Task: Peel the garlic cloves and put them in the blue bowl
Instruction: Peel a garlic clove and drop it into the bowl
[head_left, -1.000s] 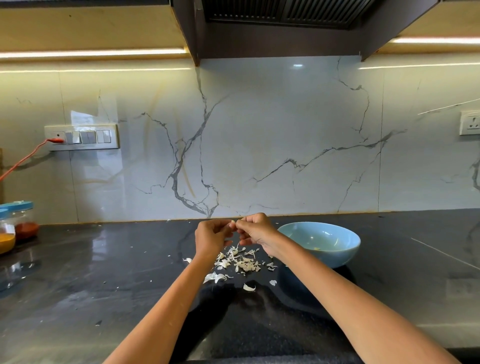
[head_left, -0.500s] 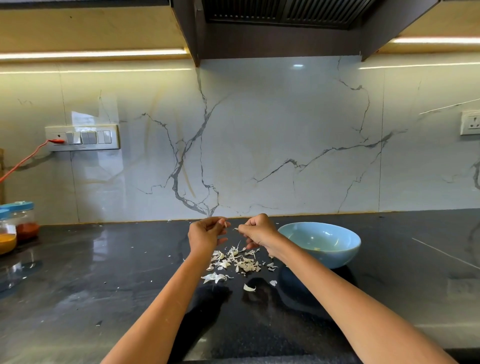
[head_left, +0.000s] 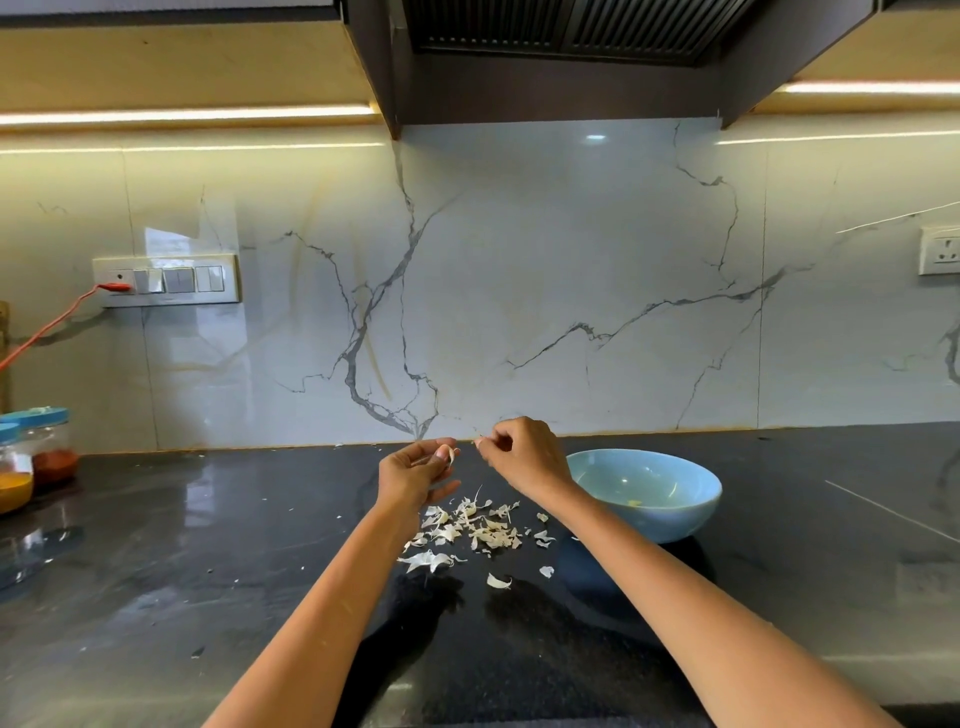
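My left hand (head_left: 415, 470) holds a pale garlic clove (head_left: 450, 454) at its fingertips above the dark counter. My right hand (head_left: 522, 454) hovers a little to the right, apart from the left, pinching a thin scrap of garlic skin (head_left: 478, 441). Below both hands lies a heap of white garlic peels (head_left: 472, 530). The blue bowl (head_left: 691, 512) stands just right of my right wrist, with a small yellowish bit on its bottom.
Two spice jars with blue lids (head_left: 36, 452) stand at the far left by the marble wall. A switch panel (head_left: 166, 280) with a red cable sits on the wall, and a socket (head_left: 940, 252) at the right. Loose peel bits (head_left: 498, 581) lie nearer me.
My hands were joined on the clove a second ago. They have pulled apart, the right one moving right with a strip of skin.
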